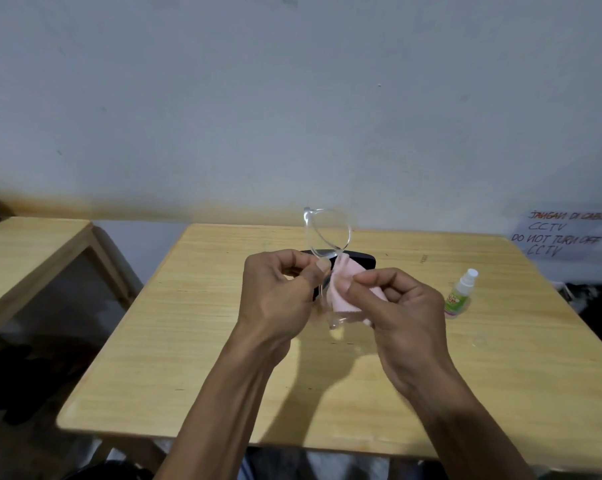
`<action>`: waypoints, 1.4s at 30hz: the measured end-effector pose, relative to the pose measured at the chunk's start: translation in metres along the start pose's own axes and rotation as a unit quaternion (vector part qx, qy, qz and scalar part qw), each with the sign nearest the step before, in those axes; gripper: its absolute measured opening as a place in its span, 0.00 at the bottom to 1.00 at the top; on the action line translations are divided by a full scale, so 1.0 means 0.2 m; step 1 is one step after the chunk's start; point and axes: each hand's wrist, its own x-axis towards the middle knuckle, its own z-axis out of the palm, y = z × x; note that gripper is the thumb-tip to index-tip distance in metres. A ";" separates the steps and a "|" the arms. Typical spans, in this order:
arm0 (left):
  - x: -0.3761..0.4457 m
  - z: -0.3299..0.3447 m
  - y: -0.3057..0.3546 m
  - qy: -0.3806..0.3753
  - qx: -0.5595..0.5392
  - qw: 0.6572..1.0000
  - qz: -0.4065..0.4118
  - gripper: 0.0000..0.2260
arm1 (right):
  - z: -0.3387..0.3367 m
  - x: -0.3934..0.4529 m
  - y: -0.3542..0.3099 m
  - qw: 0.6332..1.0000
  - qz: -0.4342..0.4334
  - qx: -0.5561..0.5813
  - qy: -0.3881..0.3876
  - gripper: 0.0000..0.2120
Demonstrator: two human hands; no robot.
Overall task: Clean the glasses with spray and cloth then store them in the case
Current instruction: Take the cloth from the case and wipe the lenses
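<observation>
Pale wall fills the upper frame; below it a light wood-grain desk [223, 358] spans the middle. At centre my left hand [279, 299] pinches the clear-framed glasses [327, 233], one lens rising above the grip, while my right hand [403, 306] pinches a soft pink cloth [341, 289] against the lower lens. I judge the thin transparent frame could twist or slip under hard rubbing. Behind lies the black case [358, 259]; the small spray bottle [460, 294] stands at right.

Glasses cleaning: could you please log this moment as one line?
step: wiping | left hand: holds glasses | right hand: pinches cloth | spray bottle: on table
</observation>
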 end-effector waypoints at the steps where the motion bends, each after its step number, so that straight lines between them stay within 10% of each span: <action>1: -0.01 0.01 0.01 0.000 -0.012 1.000 -0.003 0.08 | 0.01 0.00 0.00 1.000 0.001 0.011 0.007 0.09; 23: -0.04 0.03 0.03 0.012 -0.032 0.999 -0.024 0.07 | 0.06 -0.01 0.01 0.994 0.082 0.074 -0.020 0.14; 42: -0.02 0.01 0.04 0.046 -0.022 0.998 -0.036 0.09 | 0.06 -0.02 0.05 0.999 -0.023 -0.026 -0.020 0.11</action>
